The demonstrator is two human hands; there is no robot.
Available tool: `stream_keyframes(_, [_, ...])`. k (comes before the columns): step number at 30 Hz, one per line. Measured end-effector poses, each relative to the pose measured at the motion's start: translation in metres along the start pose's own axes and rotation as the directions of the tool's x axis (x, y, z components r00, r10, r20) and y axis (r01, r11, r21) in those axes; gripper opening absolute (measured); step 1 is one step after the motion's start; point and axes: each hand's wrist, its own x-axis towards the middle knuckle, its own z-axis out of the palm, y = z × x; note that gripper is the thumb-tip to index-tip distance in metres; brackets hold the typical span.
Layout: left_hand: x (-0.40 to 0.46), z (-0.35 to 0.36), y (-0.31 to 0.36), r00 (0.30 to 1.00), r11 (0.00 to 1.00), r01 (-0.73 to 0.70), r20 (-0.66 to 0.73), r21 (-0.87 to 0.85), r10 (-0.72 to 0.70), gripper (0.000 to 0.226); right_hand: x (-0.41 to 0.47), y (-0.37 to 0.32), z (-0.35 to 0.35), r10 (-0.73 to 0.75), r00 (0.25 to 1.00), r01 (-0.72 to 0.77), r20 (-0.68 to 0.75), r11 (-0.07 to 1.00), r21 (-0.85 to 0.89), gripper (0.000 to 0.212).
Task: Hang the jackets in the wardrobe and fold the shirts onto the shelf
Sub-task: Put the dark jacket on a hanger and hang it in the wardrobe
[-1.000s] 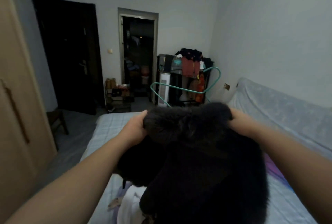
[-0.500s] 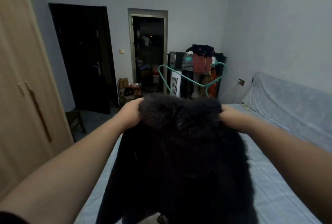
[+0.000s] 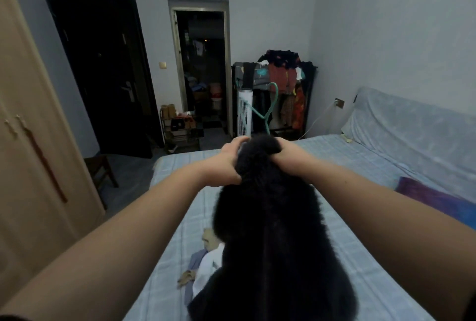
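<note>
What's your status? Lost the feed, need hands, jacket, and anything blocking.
Left hand and right hand grip black furry jacket at collar, teal hanger poking above. Wardrobe doors shut. Loose clothes on bed below.

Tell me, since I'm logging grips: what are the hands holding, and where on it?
Both the left hand and right hand grip the black furry jacket at its top, by the collar.

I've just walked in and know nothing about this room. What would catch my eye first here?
A big black furry jacket held up in the middle over the bed, the left hand and right hand gripping its top. A green hanger pokes up just behind it. Further back, a cluttered clothes rack stands by the far wall, and the tan wardrobe fills the left edge.
</note>
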Motion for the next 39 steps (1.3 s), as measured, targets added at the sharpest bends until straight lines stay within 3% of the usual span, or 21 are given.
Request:
stream_keyframes(3, [0.001, 0.023, 0.003, 0.986, 0.999, -0.03, -0.161, 0.035, 0.035, 0.083, 0.015, 0.018, 0.006, 0.147, 0.985, -0.132, -0.091, 0.979, 0.153, 0.028])
stream_keyframes(6, [-0.001, 0.035, 0.002, 0.962, 0.998, -0.023, -0.273, -0.052, 0.008, 0.061, 0.033, 0.047, 0.01, 0.3, 0.948, -0.232, -0.107, 0.88, 0.415, 0.033])
stream_keyframes(9, [-0.002, 0.034, 0.007, 0.974, 0.988, 0.07, -0.207, -0.139, -0.098, 0.032, 0.029, 0.043, 0.011, 0.425, 0.899, -0.298, -0.11, 0.775, 0.558, 0.037])
stream_keyframes(11, [-0.005, 0.035, 0.012, 0.987, 0.986, 0.153, -0.037, -0.069, -0.156, 0.047, 0.028, 0.04, 0.015, 0.473, 0.877, -0.314, -0.083, 0.695, 0.647, 0.037])
stream_keyframes(13, [-0.005, 0.041, 0.017, 0.989, 0.983, 0.148, 0.012, 0.113, -0.15, 0.063, 0.024, 0.033, 0.02, 0.515, 0.856, -0.329, -0.045, 0.61, 0.721, 0.033])
stream_keyframes(16, [0.003, 0.051, 0.02, 0.986, 0.966, 0.132, -0.129, 0.221, -0.105, 0.069, 0.018, 0.023, 0.024, 0.543, 0.837, -0.369, 0.063, 0.478, 0.797, 0.024])
stream_keyframes(20, [0.006, 0.051, 0.026, 0.973, 0.998, 0.032, -0.23, 0.052, -0.019, 0.07, 0.009, 0.02, 0.012, 0.456, 0.861, -0.439, 0.226, 0.442, 0.782, 0.028])
stream_keyframes(23, [0.008, 0.056, 0.033, 0.96, 0.996, -0.014, -0.277, 0.092, 0.039, 0.05, 0.006, 0.026, -0.007, 0.323, 0.899, -0.424, 0.295, 0.476, 0.77, 0.03])
stream_keyframes(27, [0.016, 0.062, 0.045, 0.947, 0.99, 0.003, -0.319, 0.138, 0.042, 0.029, -0.003, 0.044, -0.029, 0.217, 0.947, -0.32, 0.238, 0.698, 0.641, 0.035])
stream_keyframes(29, [0.022, 0.059, 0.048, 0.939, 0.986, 0.001, -0.338, 0.169, 0.057, 0.026, -0.013, 0.057, -0.038, 0.181, 0.949, -0.307, 0.258, 0.711, 0.632, 0.03])
stream_keyframes(32, [0.029, 0.048, 0.051, 0.928, 0.98, 0.088, -0.372, 0.179, -0.016, 0.023, -0.033, 0.093, -0.041, 0.214, 0.949, -0.314, 0.232, 0.718, 0.621, 0.028])
stream_keyframes(34, [0.034, 0.038, 0.051, 0.918, 0.977, 0.13, -0.394, 0.171, -0.053, 0.023, -0.049, 0.13, -0.034, 0.245, 0.945, -0.321, 0.218, 0.828, 0.459, 0.031])
stream_keyframes(36, [0.038, 0.029, 0.05, 0.907, 0.977, 0.152, -0.415, 0.15, -0.077, 0.022, -0.067, 0.166, -0.02, 0.185, 0.935, -0.271, 0.303, 0.924, 0.27, 0.053])
stream_keyframes(39, [0.038, 0.022, 0.05, 0.903, 0.978, 0.171, -0.415, 0.118, -0.108, 0.02, -0.082, 0.19, 0.003, 0.031, 0.899, -0.064, 0.437, 0.996, 0.062, 0.095])
